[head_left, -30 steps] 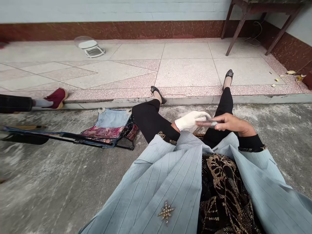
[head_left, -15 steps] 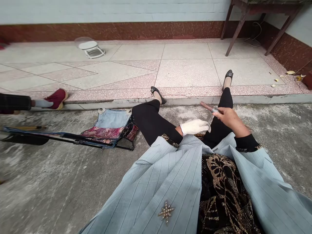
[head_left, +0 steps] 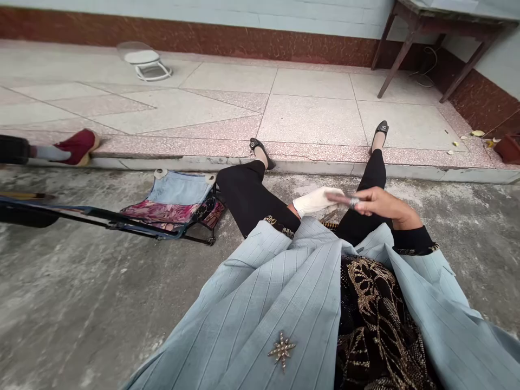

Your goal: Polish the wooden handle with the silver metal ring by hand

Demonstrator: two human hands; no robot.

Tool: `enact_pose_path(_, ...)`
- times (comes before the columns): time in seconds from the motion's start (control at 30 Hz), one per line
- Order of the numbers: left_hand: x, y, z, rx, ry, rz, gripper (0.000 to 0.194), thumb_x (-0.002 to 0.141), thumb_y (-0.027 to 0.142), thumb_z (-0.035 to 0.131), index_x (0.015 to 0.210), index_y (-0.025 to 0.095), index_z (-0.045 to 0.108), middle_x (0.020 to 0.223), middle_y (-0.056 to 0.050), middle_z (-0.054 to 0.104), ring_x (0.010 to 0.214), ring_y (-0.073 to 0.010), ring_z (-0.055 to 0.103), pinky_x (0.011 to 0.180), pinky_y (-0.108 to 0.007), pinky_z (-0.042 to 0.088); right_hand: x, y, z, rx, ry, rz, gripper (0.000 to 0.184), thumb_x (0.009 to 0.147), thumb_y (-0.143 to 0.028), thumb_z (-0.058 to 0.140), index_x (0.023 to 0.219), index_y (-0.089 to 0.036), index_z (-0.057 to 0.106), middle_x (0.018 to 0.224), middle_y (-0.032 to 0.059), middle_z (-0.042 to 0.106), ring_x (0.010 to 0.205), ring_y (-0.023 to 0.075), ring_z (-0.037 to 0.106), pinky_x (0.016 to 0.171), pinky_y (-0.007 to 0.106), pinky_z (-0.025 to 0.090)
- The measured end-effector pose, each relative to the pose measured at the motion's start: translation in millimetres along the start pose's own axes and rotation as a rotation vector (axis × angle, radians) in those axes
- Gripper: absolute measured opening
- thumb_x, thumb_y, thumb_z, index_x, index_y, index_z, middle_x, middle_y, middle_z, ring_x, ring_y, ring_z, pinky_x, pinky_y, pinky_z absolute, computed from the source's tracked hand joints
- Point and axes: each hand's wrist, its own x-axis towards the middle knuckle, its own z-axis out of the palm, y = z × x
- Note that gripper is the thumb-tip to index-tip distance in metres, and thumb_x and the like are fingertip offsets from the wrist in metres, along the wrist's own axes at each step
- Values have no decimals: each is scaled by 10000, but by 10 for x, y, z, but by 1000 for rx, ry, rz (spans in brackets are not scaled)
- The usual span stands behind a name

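My right hand [head_left: 379, 202], ungloved, is closed around one end of a brown stick [head_left: 336, 197]. Silvery wire or thread [head_left: 354, 202] is wound about the stick beside my fingers. The free end points left and lies across the fingertips of my left hand [head_left: 312, 202], which wears a white knit glove. Its fingers look curled together above my lap, but what they pinch is hidden behind the stick. Motion blurs the stick slightly.
To the left stands a folding chair [head_left: 170, 187] with a denim and floral seat. Another person's red shoe [head_left: 79, 146] rests by the raised tiled step [head_left: 309, 124]. A white stool [head_left: 146, 65] and a wooden table [head_left: 450, 24] stand near the wall.
The stick has swung from pointing up and left to nearly level, now crossing in front of the gloved fingers. My view has shifted slightly; the strand seen between my hands no longer shows clearly.
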Motion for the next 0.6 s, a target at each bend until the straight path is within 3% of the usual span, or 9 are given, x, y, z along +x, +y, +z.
enact_pose_path(0.07,4,-67,35,-68,78,-10,399,988,437,384,948,125,629,867,-48,668,631,-84,518,637,-225,421,28,-68,-59,92,254,-51,396,820,-550,645,758,-158,628,609,-17,516,502,89,416,492,243,324)
enact_pose_path(0.13,2,-114,48,9,82,7,365,985,406,398,937,135,638,866,-36,674,660,-95,542,671,-235,431,103,-128,-142,52,432,-52,411,832,-546,636,671,-176,557,584,-12,493,491,92,405,487,252,313)
enact_pose_path(0.23,-22,-161,25,213,126,25,323,979,383,423,980,163,660,885,-15,685,815,-135,615,788,-246,439,293,-164,-247,-187,539,41,387,836,-540,637,710,-175,608,546,-8,483,487,112,421,496,269,310)
enact_pose_path(0.33,-77,-203,-13,431,181,10,321,987,363,409,1023,184,672,879,-16,695,830,-149,632,781,-241,428,532,-98,-245,-451,608,153,417,868,-554,587,902,-160,719,643,46,609,584,165,533,560,291,358)
enact_pose_path(0.4,-122,-227,-28,625,199,-31,320,986,360,415,1029,191,683,875,-33,703,818,-162,634,747,-247,416,675,-13,-179,-697,568,293,436,872,-551,582,1014,-173,748,822,105,697,761,230,625,650,312,401)
enact_pose_path(0.5,-164,-263,-38,805,225,-97,314,980,356,426,1051,202,691,933,-58,716,843,-183,639,722,-259,405,804,104,-51,-926,349,479,444,899,-532,559,1089,-181,751,1066,173,714,975,293,649,753,335,432)
enact_pose_path(0.6,-153,-328,-72,744,271,-108,312,974,346,423,1060,209,690,956,-46,714,863,-178,635,735,-259,409,803,133,17,-975,75,442,348,882,-458,615,1025,-178,764,989,148,728,928,253,653,728,299,434)
